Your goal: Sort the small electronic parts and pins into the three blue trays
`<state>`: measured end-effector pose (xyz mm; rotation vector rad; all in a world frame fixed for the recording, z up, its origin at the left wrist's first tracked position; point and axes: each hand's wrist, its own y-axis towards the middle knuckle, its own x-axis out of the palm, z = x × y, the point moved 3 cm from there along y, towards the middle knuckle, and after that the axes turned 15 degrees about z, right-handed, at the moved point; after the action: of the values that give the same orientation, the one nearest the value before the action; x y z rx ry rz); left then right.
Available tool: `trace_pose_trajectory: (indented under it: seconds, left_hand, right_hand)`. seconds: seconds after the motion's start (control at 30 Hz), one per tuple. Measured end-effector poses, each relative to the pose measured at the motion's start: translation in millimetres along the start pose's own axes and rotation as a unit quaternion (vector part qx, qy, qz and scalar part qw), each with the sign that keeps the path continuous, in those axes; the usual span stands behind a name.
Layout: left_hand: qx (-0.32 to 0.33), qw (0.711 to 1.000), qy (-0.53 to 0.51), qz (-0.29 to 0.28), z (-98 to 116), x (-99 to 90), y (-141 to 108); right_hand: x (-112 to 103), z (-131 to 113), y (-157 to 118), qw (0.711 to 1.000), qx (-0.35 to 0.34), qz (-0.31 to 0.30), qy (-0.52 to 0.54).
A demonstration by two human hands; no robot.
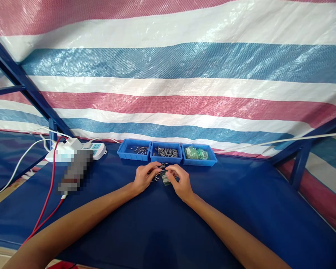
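Observation:
My left hand point(145, 177) and my right hand point(181, 181) meet over the table just in front of the blue bins. Both have thumb and fingers pinched together. Between the fingertips runs a thin metal pin point(163, 171), with an end at each hand; its details are too small to make out. Beneath the hands lie several loose pins point(156, 179) and a small pile of greenish clear pieces point(165, 180), partly covered by my right fingers. Dark little parts show just behind the fingertips.
Three blue bins stand in a row: thin pins in the left bin point(123, 154), grey cylinders in the middle bin point(165, 159), greenish pieces in the right bin point(200, 163). Left are a power strip point(98, 151), red cable point(50, 186) and a blurred dark object point(77, 170). Striped sheeting hangs behind.

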<state>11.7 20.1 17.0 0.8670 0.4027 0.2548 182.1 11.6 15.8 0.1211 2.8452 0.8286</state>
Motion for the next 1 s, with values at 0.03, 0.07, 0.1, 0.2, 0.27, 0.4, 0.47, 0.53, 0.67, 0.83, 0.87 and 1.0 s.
trace_pose_trajectory:
  seconds: [0.03,0.07,0.1,0.2,0.27,0.4,0.47,0.53,0.67,0.83,0.87,1.0]
  left_hand:
    - [0.0,1.0,-0.002,-0.001,-0.4,0.0,-0.4]
    - [0.001,1.0,-0.003,-0.002,-0.7,0.0,-0.7]
    - [0.003,1.0,-0.004,-0.003,-0.7,0.0,-0.8]
    - [0.011,1.0,0.004,-0.005,1.0,0.3,0.7]
    - [0.019,1.0,0.014,-0.012,3.1,1.1,2.6]
    - [0.045,0.999,0.004,-0.026,7.2,2.5,5.6]
    - [0.051,0.998,-0.006,-0.027,7.7,2.2,5.9]
    - [0.055,0.998,-0.012,-0.025,7.9,1.1,5.5]
    - [0.043,0.999,-0.003,-0.022,8.5,-1.1,4.8]
    - [-0.032,0.999,0.023,0.003,6.1,-3.2,4.2]
    - [-0.042,0.999,0.018,0.015,5.4,-3.6,4.1]
    - [-0.076,0.996,-0.007,0.047,1.8,-4.0,3.4]
  right_hand:
    - [1.0,-0.4,0.3,1.0,-0.013,-0.007,-0.013]
    - [1.8,-0.6,0.5,0.999,-0.024,-0.012,-0.024]
    - [2.3,-0.6,0.6,0.999,-0.031,-0.014,-0.032]
    - [1.8,0.1,0.4,0.998,-0.039,-0.002,-0.041]
    - [0.5,1.1,0.1,0.999,-0.033,0.014,-0.038]
    - [-0.2,2.4,0.3,0.999,-0.026,0.025,-0.029]
    - [0.3,2.2,0.9,0.999,-0.029,0.024,-0.035]
    - [0.8,1.4,1.5,0.998,-0.03,0.02,-0.047]
    - [-0.1,-1.1,1.7,0.997,-0.038,0.022,-0.068]
    - [-3.6,1.2,0.2,0.997,-0.007,0.055,-0.059]
    - [-3.8,1.9,-0.1,0.997,-0.001,0.058,-0.056]
    - [-3.7,3.4,-0.6,0.997,0.004,0.06,-0.045]
